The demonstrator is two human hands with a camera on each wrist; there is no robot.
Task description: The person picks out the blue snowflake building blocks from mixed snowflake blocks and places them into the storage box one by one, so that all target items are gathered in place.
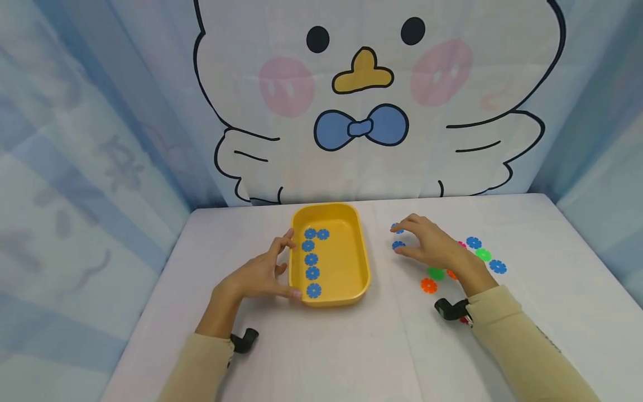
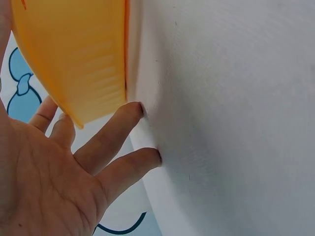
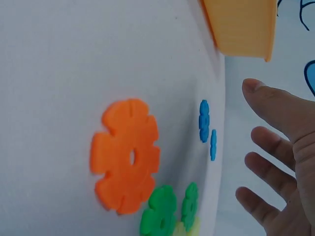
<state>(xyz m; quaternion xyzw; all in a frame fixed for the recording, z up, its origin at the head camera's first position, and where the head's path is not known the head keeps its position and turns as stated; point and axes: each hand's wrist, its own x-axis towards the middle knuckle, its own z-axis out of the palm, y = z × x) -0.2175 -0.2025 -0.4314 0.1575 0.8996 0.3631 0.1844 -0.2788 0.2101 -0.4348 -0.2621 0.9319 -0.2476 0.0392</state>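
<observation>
A yellow tray [image 1: 346,254] has several blue flower-shaped pieces [image 1: 311,259] along its left side and far end. My left hand [image 1: 261,273] is at the tray's left side, fingers spread, with the thumb at the near corner and the index finger at the rim. In the left wrist view, two fingertips [image 2: 133,109] reach down to the tabletop beside the tray. My right hand [image 1: 434,243] hovers over two blue flower pieces [image 1: 398,245] right of the tray. The right wrist view shows those blue pieces [image 3: 204,121] apart from the loosely extended fingers [image 3: 270,169].
Under and around my right forearm lie an orange flower piece [image 1: 428,285], a green one [image 1: 436,273], and more blue, pink and light green pieces [image 1: 483,254]. A white cloth [image 1: 351,352] covers the table. A curtain with a cartoon figure [image 1: 361,167] hangs behind its far edge.
</observation>
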